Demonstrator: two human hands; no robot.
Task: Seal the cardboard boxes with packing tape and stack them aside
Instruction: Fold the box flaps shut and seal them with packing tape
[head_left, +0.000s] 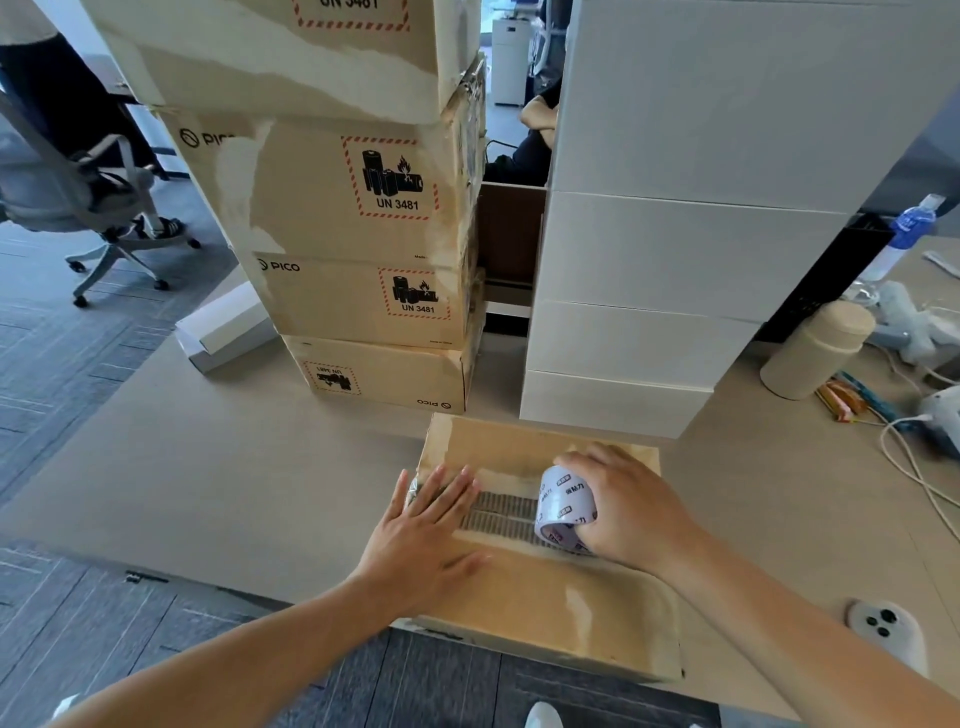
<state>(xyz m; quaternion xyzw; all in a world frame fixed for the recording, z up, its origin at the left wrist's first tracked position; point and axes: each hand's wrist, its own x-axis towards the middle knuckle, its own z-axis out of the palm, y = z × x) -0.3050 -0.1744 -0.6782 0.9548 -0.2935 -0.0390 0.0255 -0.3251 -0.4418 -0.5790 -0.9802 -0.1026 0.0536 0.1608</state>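
Okay, left hand (421, 525) first: I have it flat, fingers straight and close together, palm down on top of the cardboard box (571, 597), near the box's left edge. The fingertips sit on the left end of a tape strip (498, 514) that runs across the lid toward the right hand (623, 506). The right hand has its fingers curled round the tape roll (563, 506). The roll stands on edge and touches the lid. The strip lies between the two hands.

The box sits under both hands, at the near edge of the tabletop (234, 493).

- Beyond the left hand, well apart: a stack of brown cartons (363, 208) with UN 3481 labels. Four are visible, the top one cut off by the frame and the bottom one's label upside down.
- Beyond the right hand, just beside that stack: a stack of white boxes (675, 260).
- Left of the cartons: a small white box (223, 332) lying flat.
- Right of the right hand, near the tabletop edge: a white phone (883, 631), cameras up.
- Further out right: a beige cylinder cup (815, 353), a water bottle (906, 234) and white cables (904, 457).
- Far left of the left hand, on the floor: a grey office chair (93, 208).
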